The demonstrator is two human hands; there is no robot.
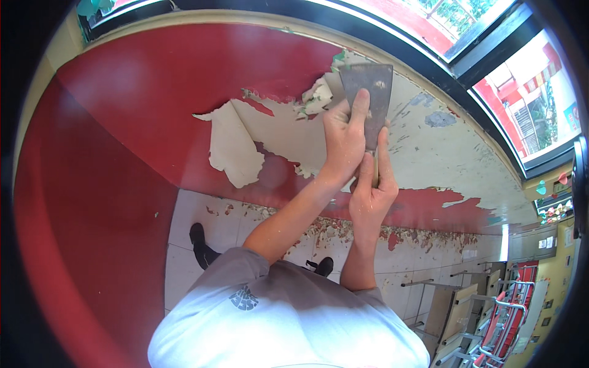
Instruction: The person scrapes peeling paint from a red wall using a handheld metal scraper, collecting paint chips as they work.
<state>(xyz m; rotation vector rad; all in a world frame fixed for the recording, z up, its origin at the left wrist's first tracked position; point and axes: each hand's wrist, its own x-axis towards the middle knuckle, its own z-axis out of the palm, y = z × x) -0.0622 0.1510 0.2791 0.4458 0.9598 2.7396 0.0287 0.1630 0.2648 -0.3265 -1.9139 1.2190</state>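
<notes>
A wide grey scraper (375, 86) lies with its blade against the wall (442, 153), its edge near the top by the window frame. My left hand (342, 138) grips the side of the blade, thumb laid flat along its face. Lower down, my right hand (374, 193) is closed around the handle, with the index finger stretched up alongside the blade. Left of the blade, a curled piece of paint (316, 98) stands off the wall. Farther left hangs a large loose paint flap (235, 150), pale side out. Red paint (172, 80) covers the wall's left part.
Paint flakes (331, 232) litter the tiled floor (205, 236) along the wall's foot. Dark-framed windows (527, 92) run above the scraped area. Stacked chairs and desks (460, 313) stand at the lower right. My shoes (323, 266) are on the tiles.
</notes>
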